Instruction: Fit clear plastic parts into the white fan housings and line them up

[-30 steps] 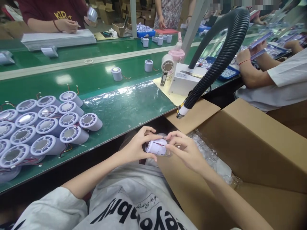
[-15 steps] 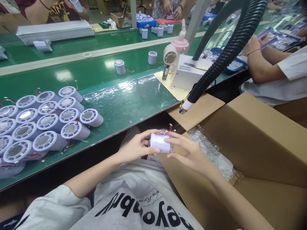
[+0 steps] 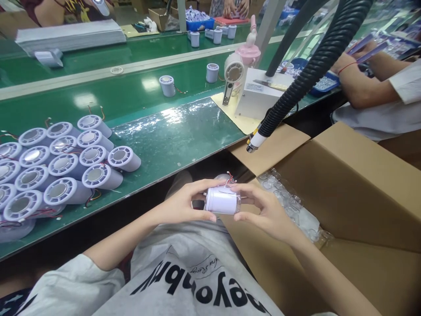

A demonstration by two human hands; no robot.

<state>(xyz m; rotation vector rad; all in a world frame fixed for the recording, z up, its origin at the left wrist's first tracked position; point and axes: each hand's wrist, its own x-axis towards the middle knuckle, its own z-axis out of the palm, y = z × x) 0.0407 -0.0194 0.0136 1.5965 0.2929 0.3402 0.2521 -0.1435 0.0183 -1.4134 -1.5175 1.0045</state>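
A pale purple cylinder (image 3: pixel 222 201) lies on its side between my two hands, in front of my shirt. Red and white wires stick up from its top edge. My left hand (image 3: pixel 184 202) grips its left end between thumb and fingers. The right end is held by my right hand (image 3: pixel 263 210), fingertips on top and thumb below; something clear shows at that end. Several similar purple cylinders (image 3: pixel 66 165) with round grey centres and thin wires stand grouped at the left of the green table (image 3: pixel 158 145).
An open cardboard box (image 3: pixel 362 188) with clear plastic pieces (image 3: pixel 296 210) is at my right. A black ribbed hose (image 3: pixel 296 83) hangs above it. Two cylinders (image 3: pixel 167 86) stand on the green belt (image 3: pixel 131 87). A co-worker's arm (image 3: pixel 358 83) is at the right.
The cylinder in my hands has turned slightly, and my right fingers have shifted toward its right end. On the belt, the two cylinders have moved slightly right.
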